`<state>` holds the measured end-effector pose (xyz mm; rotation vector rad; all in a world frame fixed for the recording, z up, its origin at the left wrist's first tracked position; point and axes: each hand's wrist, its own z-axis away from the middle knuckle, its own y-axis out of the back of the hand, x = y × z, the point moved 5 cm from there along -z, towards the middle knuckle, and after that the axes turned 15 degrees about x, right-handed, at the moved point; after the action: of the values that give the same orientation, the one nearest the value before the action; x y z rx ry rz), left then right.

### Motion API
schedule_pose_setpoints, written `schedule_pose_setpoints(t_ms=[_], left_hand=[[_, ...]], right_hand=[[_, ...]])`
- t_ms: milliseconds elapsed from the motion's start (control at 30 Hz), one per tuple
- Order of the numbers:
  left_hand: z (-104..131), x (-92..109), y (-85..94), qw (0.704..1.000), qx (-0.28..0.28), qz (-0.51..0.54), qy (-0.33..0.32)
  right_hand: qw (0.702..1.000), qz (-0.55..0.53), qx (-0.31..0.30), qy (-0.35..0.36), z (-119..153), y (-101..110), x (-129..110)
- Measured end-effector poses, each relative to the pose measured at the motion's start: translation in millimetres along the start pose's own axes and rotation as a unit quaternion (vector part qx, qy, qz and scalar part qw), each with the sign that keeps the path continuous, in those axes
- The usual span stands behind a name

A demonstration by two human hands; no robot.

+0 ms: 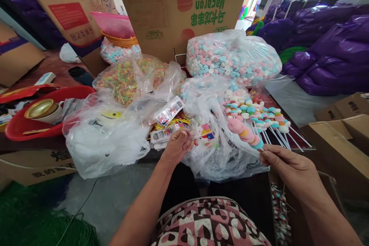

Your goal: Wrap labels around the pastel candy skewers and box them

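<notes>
My right hand [288, 163] pinches the end of a candy skewer [245, 134], which slants up to the left with pink, orange and blue marshmallow pieces on it. In my left hand [179, 147], the fingers are closed on a small clear printed wrapper [205, 133] that points toward the skewer. Printed packets [170, 110] and gold twist ties [157, 127] lie just beyond my left hand. Several finished-looking marshmallow skewers [268, 117] rest on the table past my right hand, their white sticks toward me.
Clear bags hold pink and blue marshmallows [230, 59], colourful candies [129, 77] and white items [106, 142]. A red basin [17, 123] stands at left, a large carton [161, 11] behind. Open cartons [340, 146] and purple bags [340, 57] are at right.
</notes>
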<state>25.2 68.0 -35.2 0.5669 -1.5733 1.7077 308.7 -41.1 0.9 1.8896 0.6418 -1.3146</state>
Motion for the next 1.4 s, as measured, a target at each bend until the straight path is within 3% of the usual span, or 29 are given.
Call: schedule_pose_setpoints(t_ms=[400, 533, 700, 867, 967, 1067, 1233, 1400], left_hand=[[4, 2, -5.6, 0.998, -0.052, -0.025, -0.008], [2, 0, -3.1, 0.993, -0.066, -0.097, -0.006], [2, 4, -2.4, 0.952, -0.111, -0.283, -0.037], [8, 10, -15.0, 0.912, -0.138, -0.383, -0.054], [11, 10, -19.0, 0.928, -0.14, -0.345, -0.026], [13, 7, -17.8, 0.957, -0.152, -0.242, 0.046], [19, 3, -21.9, 0.96, -0.191, -0.103, 0.177], [19, -9, -31.2, 0.962, -0.14, -0.02, 0.232]], right_hand=[[0.987, 0.101, -0.041, 0.114, 0, 5, -7], [0.972, 0.14, -0.04, 0.182, -2, 11, -16], [0.959, 0.175, -0.046, 0.218, -3, 16, -23], [0.967, 0.168, -0.042, 0.185, 2, 15, -23], [0.975, 0.149, -0.067, 0.152, 7, 7, -12], [0.98, 0.125, -0.105, 0.114, 13, -2, 4], [0.993, 0.077, -0.075, 0.046, 22, -7, 21], [0.998, 0.034, -0.048, -0.001, 31, -17, 28]])
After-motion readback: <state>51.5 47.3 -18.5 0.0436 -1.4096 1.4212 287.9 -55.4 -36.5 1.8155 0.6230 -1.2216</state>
